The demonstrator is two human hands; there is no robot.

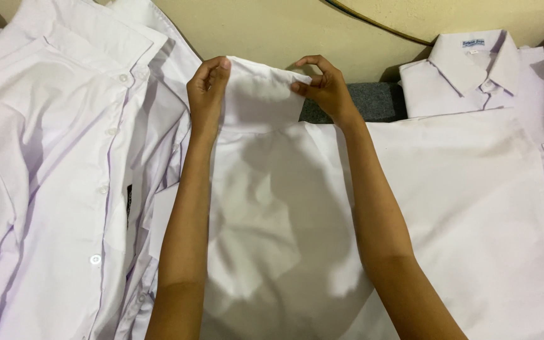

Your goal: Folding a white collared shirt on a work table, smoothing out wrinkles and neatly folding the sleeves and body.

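A white shirt lies spread flat, back side up, in front of me. Its collar sits at the far edge. My left hand pinches the left end of the collar. My right hand pinches the right end with thumb and fingers. Both forearms reach out over the shirt's back and cast shadows on it.
A pile of unfolded white buttoned shirts lies at the left. A folded white shirt with a small red patch sits at the far right. A dark grey mat shows behind the collar, and a beige wall rises beyond.
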